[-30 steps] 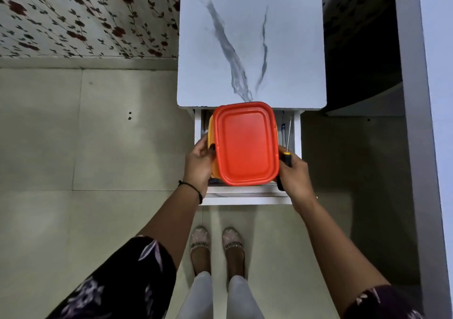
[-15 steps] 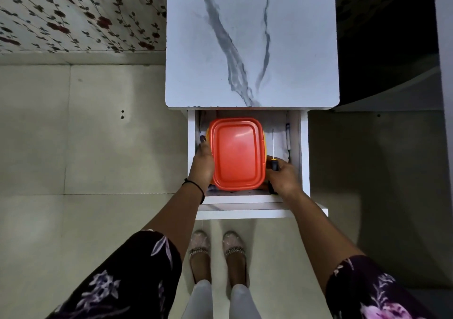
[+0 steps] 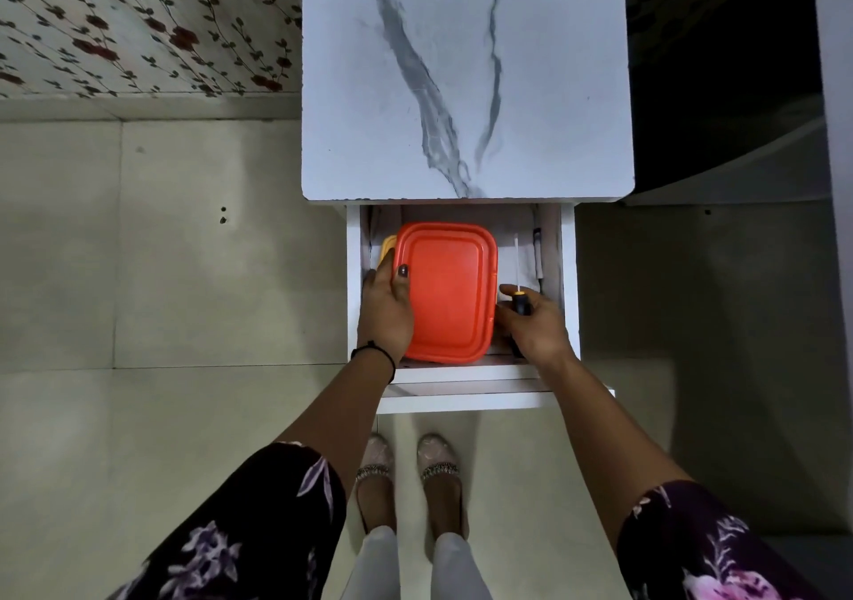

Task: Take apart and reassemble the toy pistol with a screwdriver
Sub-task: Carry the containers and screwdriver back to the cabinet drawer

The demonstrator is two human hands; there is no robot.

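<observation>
- Two shoes [image 3: 375, 472] on the floor, nearest us.
- L hand [image 3: 385, 308] clamps the left edge of one box [image 3: 447, 295], orange lid over yellow base, thumb on the lid.
- R hand [image 3: 535, 327] is wrapped round the screwdriver [image 3: 521, 302]: just one, black-and-orange handle, thin shaft pointing away, right beside the box.
- Both sit inside the open drawer [image 3: 354, 276].
- Beyond: one marble-look table [image 3: 461, 68].

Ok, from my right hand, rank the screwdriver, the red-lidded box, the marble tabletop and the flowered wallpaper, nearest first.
1. screwdriver, gripped in the right hand.
2. red-lidded box, just left, in the drawer.
3. marble tabletop, ahead, above the drawer.
4. flowered wallpaper, far left.
</observation>
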